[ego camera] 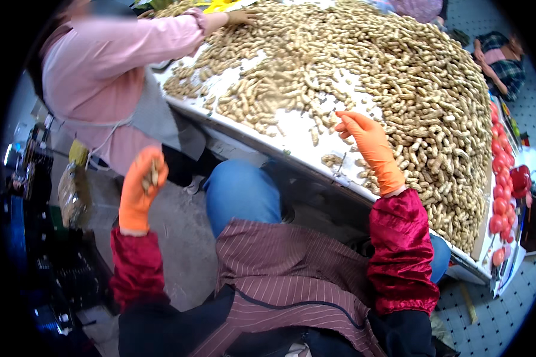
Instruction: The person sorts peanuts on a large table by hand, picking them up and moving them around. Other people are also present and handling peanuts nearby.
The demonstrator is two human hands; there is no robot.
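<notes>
My left hand (144,189), in an orange glove, is raised off the table's left side, above the floor. Its fingers are closed on a few unshelled peanuts (152,176). Over the near part of the white tabletop (290,134) is my right hand (362,136), also in an orange glove, with its fingertips bunched beside some loose peanuts (315,134). Whether anything is between those fingertips cannot be told. A large heap of unshelled peanuts (437,111) covers much of the table, thickest on the right, and thins out towards the near edge.
A co-worker (98,76) in a pink top and light apron stands at the left, one hand (241,18) on the peanuts. Red round items (500,205) line a surface on the right. Another person (500,62) is farther right. A filled bag (73,192) stands at left.
</notes>
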